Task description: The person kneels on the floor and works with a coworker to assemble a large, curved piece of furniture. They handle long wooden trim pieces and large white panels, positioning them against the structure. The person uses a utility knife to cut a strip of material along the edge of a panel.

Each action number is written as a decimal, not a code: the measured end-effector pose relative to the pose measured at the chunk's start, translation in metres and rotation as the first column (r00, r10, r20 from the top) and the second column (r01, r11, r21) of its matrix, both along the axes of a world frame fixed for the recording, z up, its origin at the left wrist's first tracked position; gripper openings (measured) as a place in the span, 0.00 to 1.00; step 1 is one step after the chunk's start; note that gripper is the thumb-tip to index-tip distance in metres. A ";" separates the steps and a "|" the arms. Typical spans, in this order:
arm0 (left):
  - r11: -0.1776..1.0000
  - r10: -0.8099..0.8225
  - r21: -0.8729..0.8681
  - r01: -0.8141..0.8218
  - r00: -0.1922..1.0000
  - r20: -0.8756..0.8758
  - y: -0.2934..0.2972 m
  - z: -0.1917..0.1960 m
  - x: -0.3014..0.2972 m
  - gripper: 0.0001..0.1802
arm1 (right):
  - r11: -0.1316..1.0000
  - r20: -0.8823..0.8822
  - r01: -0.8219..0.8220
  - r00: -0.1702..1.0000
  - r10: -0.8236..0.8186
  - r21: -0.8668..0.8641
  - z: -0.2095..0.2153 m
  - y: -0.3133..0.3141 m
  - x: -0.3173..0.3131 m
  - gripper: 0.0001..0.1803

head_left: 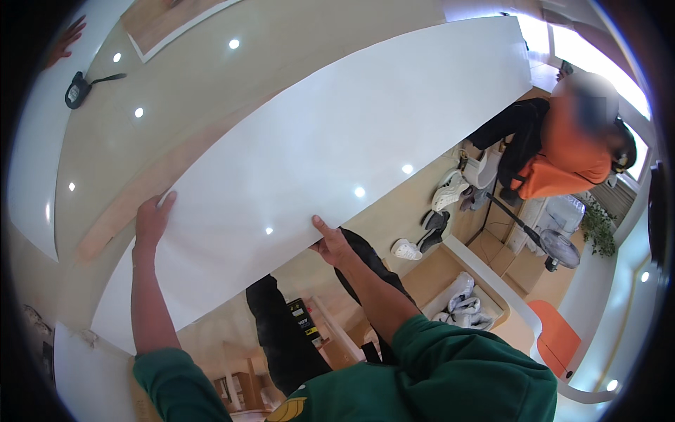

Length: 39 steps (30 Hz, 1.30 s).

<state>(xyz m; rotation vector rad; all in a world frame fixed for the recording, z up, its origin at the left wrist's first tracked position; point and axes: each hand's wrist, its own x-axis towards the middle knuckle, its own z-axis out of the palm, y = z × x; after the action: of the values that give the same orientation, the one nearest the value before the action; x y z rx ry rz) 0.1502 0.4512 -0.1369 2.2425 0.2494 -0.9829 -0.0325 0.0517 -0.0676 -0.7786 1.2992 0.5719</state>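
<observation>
While the long white board [337,141] hung level above the floor, the left hand [151,221] lay flat on its near left edge and the right hand [330,243] pinched its near right edge, thumb on top. Lifting looked done; setting it down remained. Beyond the board's far end stood a person in orange [569,151].

Lived-in home interior, likely entry or living area. Glossy beige floor [211,63] mirrors ceiling spotlights. Loose pile of white sneakers [450,190] and dark shoes beside low pale-wood bench with open compartment [485,295], more white shoes inside. Standing pedestal fan [559,247] near potted green plant [598,228]. Bright window [583,56] at far side. Orange seat cushion [559,337] on white curved furniture. Second person in orange top [569,155] near window. Domestic clutter, no work machinery.
</observation>
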 end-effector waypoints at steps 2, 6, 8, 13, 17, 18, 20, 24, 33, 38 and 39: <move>0.997 -0.048 0.059 0.049 0.998 -0.029 0.001 0.000 0.003 0.34 | 1.000 -0.030 -0.025 0.999 0.025 0.015 -0.005 0.000 -0.005 0.38; 0.995 -0.077 0.067 0.074 0.996 0.046 0.010 -0.012 -0.001 0.36 | 0.999 -0.015 -0.034 0.999 0.034 0.011 -0.012 0.005 0.002 0.38; 0.992 -0.069 0.100 0.074 0.996 -0.053 0.005 -0.010 0.003 0.36 | 0.999 -0.024 -0.024 0.999 0.023 -0.025 -0.021 0.003 0.001 0.39; 0.988 -0.061 0.140 0.068 0.997 -0.054 0.004 -0.012 0.009 0.36 | 0.998 0.001 -0.045 0.999 0.045 -0.053 -0.054 0.005 0.006 0.40; 0.990 -0.004 0.140 0.006 1.000 -0.013 0.009 -0.031 0.013 0.35 | 0.996 0.072 -0.044 0.996 0.050 -0.079 -0.084 0.012 0.013 0.37; 0.989 0.013 0.150 -0.010 1.000 -0.024 0.010 -0.037 0.014 0.35 | 0.996 0.085 -0.032 0.996 0.038 -0.078 -0.088 0.015 0.014 0.37; 0.987 0.021 0.162 -0.020 1.000 -0.005 0.012 -0.044 0.019 0.34 | 0.997 0.085 -0.039 0.995 0.044 -0.060 -0.096 0.019 0.026 0.33; 0.986 0.055 0.152 -0.069 0.994 0.096 0.011 -0.061 0.027 0.35 | 0.997 0.088 -0.069 0.994 0.071 -0.022 -0.116 0.014 0.042 0.30; 0.976 0.048 0.211 -0.052 0.998 0.028 0.025 -0.081 0.016 0.34 | 0.990 0.023 -0.134 0.991 0.135 -0.039 -0.126 0.026 0.040 0.33; 0.986 0.082 0.143 -0.087 0.996 0.039 0.026 -0.083 0.002 0.32 | 0.982 -0.031 -0.154 0.988 0.152 -0.107 -0.107 0.030 0.031 0.32; 0.985 0.098 0.142 -0.102 0.995 0.034 0.024 -0.081 -0.005 0.32 | 0.983 -0.038 -0.150 0.988 0.146 -0.105 -0.100 0.031 0.025 0.32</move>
<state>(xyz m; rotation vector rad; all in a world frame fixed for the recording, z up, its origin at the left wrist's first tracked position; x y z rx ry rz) 0.1451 0.4755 -0.2181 2.3464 0.4290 -0.9056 -0.0079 0.0831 -0.1678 -0.9651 1.3154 0.6381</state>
